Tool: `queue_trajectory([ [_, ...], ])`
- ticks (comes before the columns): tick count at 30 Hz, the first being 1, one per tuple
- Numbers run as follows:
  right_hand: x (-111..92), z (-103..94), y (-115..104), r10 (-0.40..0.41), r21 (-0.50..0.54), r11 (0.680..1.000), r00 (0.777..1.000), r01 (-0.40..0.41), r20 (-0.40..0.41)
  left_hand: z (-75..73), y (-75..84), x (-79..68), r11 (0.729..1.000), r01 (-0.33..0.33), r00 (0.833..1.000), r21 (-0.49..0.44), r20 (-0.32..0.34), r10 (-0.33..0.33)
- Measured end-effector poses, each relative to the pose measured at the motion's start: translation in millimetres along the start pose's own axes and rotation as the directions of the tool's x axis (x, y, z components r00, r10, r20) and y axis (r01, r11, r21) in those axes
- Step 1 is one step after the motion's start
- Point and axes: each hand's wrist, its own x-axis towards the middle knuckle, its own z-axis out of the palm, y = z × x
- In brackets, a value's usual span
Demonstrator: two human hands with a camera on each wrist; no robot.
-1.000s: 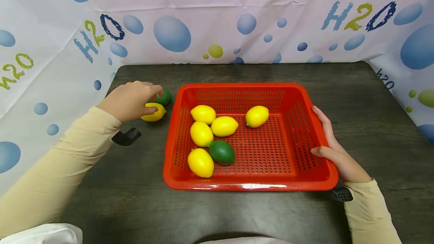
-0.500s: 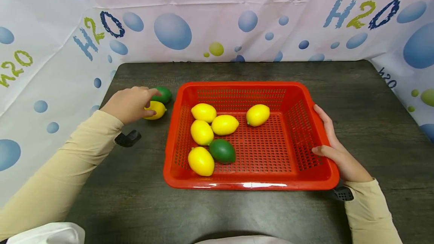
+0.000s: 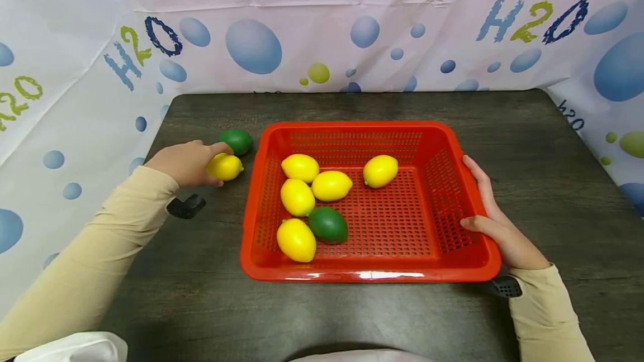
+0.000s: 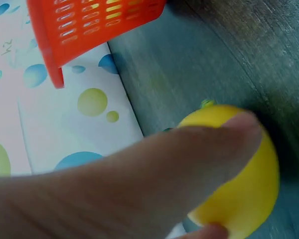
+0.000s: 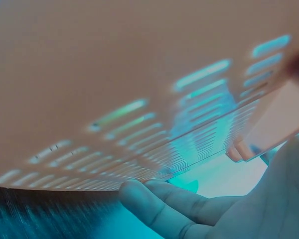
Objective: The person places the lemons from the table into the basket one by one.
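Observation:
My left hand [image 3: 187, 164] grips a yellow lemon [image 3: 225, 167] on the table, left of the red basket [image 3: 372, 274]. In the left wrist view, the thumb [image 4: 209, 144] lies across the lemon [image 4: 261, 184] and a fingertip shows at its lower edge. Just behind it lies a green lime [image 3: 237, 142]. My right hand [image 3: 498, 228] holds the basket's right side, its thumb over the rim and inside. From the right wrist, the fingers [image 5: 159, 209] are seen beneath the slotted basket wall [image 5: 114, 64]. Inside are several lemons [image 3: 296, 240] and one green lime [image 3: 327, 225].
The dark wooden table [image 3: 352, 317] runs up to a white sheet [image 3: 322, 15] printed with bubbles at the back and both sides. A white cloth [image 3: 75, 347] shows at the lower left.
My left hand has come down onto the yellow lemon, and its fingers have closed around it. The green lime behind is more exposed. My right hand stays on the basket.

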Motion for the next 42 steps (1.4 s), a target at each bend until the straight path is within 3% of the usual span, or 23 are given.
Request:
queue_trajectory([
  [12,-2,0.4,2,-0.002,0.011,1.000,1.000,0.002,-0.002,-3.5,1.5,-4.6,0.996,-0.052,0.995,-0.075,0.079,0.058],
  [18,-2,0.5,4,0.002,0.006,1.000,1.000,-0.002,-0.005,3.8,-4.7,0.5,0.997,-0.050,0.999,-0.056,0.013,0.051],
  [23,-2,1.3,5,0.010,-0.001,1.000,1.000,-0.011,-0.014,8.2,-11.4,1.5,0.993,0.017,0.999,-0.116,-0.035,-0.021],
  [27,-3,2.0,4,0.011,-0.001,1.000,1.000,-0.011,-0.016,12.0,-12.1,0.9,0.990,0.055,0.998,-0.131,-0.033,-0.060],
  [34,-4,3.9,2,0.015,0.005,1.000,1.000,-0.015,-0.011,20.6,-10.7,-1.2,0.991,0.016,0.998,-0.132,-0.053,-0.023],
  [42,-1,2.6,-1,0.007,0.013,1.000,1.000,-0.007,0.002,13.2,-8.3,-9.4,0.992,0.010,0.996,-0.122,-0.085,-0.020],
])
